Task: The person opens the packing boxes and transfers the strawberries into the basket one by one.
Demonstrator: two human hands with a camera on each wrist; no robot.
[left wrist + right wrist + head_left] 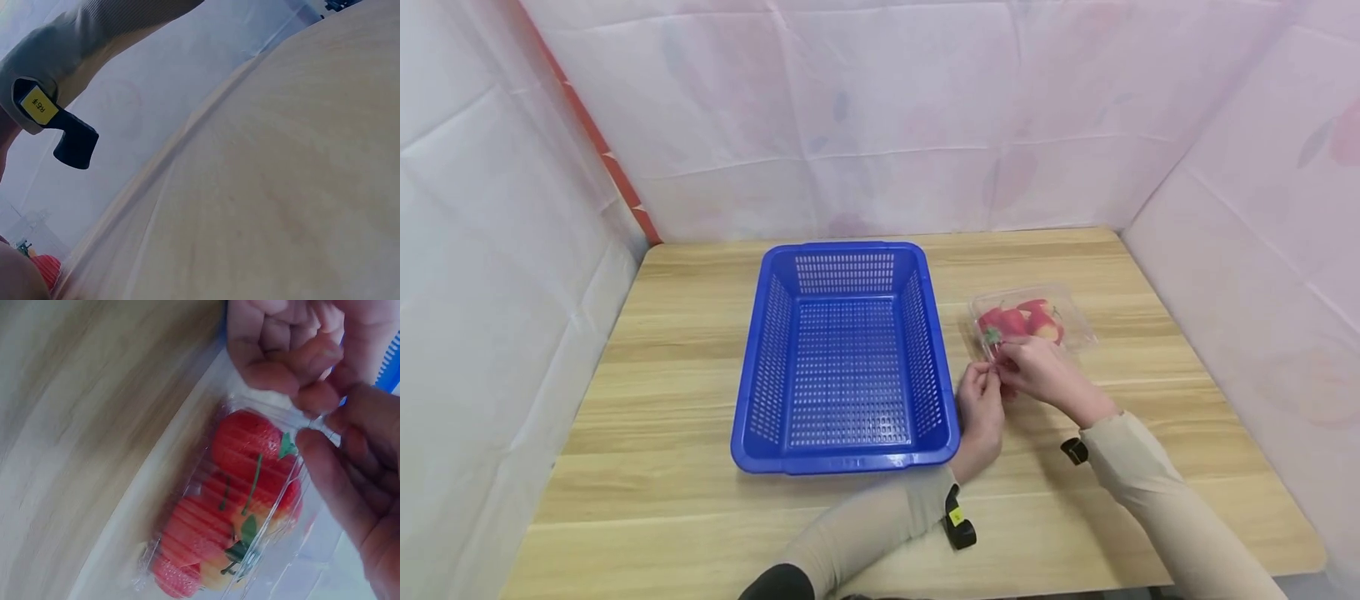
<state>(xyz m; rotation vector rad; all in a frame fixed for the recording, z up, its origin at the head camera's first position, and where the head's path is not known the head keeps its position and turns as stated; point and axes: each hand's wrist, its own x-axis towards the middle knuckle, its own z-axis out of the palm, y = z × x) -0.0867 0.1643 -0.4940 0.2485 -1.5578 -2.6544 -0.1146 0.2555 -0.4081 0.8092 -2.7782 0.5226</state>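
Note:
A clear plastic box (1078,321) with red fruits (1015,321) inside lies right of the basket. Strawberries (247,437) and a few red-and-yellow fruits with green stems show through its ribbed wall. Whether its lid is fastened, I cannot tell. My right hand (1041,368) reaches over the near left corner and pinches the box edge between thumb and fingers. Right against it, my left hand (981,408) has curled fingers that also grip that corner; the exact contact is partly hidden. In the left wrist view only a blurred bit of a hand (19,275) shows.
Just left of the hands stands a blue perforated basket (842,462), with nothing in it. Both rest on a wood-grain table (662,400). Pale patterned sheets (887,108) hang behind and at both sides. A black strap (958,521) circles the left wrist.

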